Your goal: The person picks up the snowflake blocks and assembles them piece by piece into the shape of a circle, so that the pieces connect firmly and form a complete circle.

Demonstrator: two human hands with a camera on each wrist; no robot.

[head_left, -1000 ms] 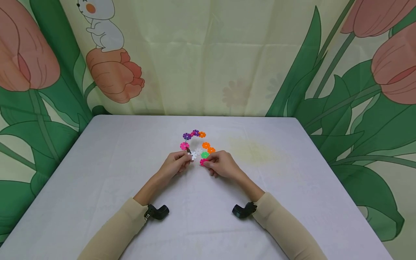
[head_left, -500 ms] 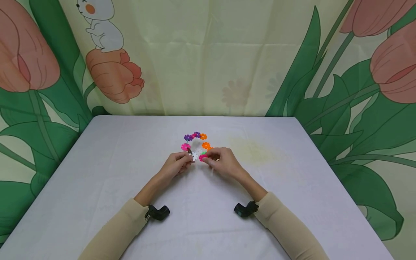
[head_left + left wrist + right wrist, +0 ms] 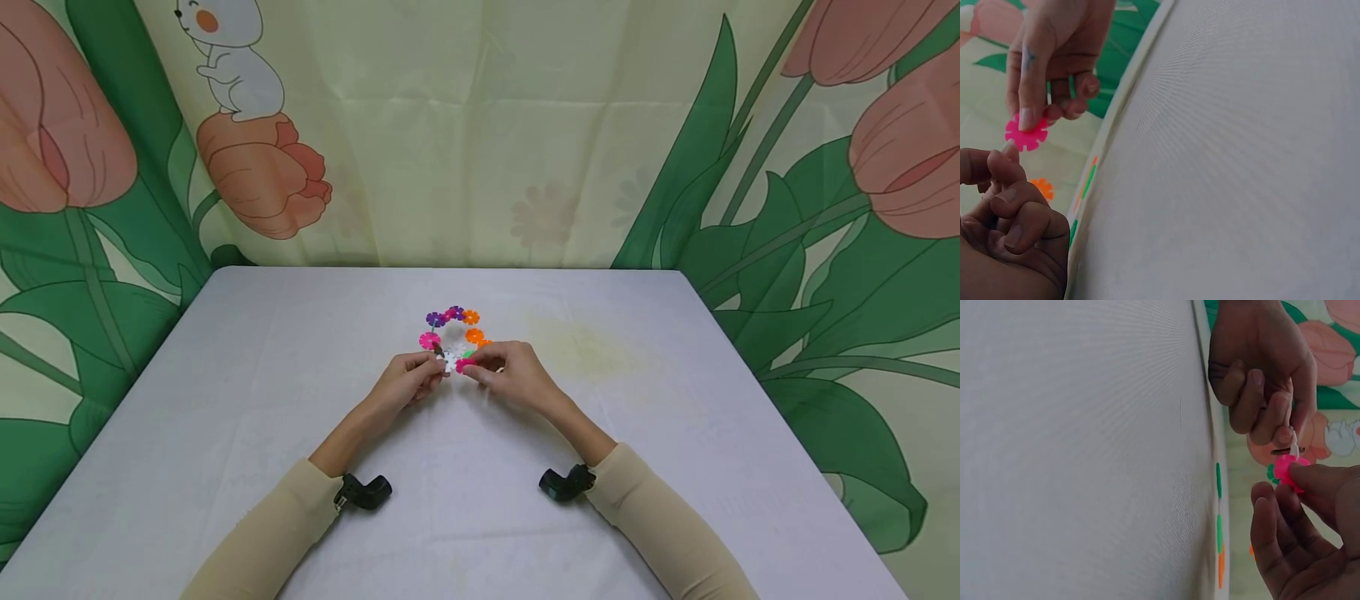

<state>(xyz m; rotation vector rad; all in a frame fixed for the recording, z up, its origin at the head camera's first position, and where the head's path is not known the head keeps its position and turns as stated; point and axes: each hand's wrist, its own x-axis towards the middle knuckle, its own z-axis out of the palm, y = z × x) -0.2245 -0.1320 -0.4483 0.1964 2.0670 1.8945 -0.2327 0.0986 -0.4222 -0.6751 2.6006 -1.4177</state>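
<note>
Pink disc (image 3: 1029,139), pinched in my right hand (image 3: 514,372), meets the white disc (image 3: 1294,450) pinched in my left hand (image 3: 408,381), over the table (image 3: 480,517)! Colourful discs (image 3: 435,319) curve behind, most of a loop; only this join seems left, locked or not I can't tell.

No lettering, label, brand or number can be read in any view. The backdrop (image 3: 480,167) behind the far edge of the worktop (image 3: 300,400) carries drawings only (tulips (image 3: 911,175), leaves (image 3: 795,237) and a white cartoon animal (image 3: 246,79)). On the right hand (image 3: 1063,53), in the left wrist view, a small bluish mark (image 3: 1027,59) shows along the thumb; whether it is a character or a smudge cannot be told. The black left wrist camera (image 3: 367,492) and right wrist camera (image 3: 558,486) are too small for any marking to be made out.
</note>
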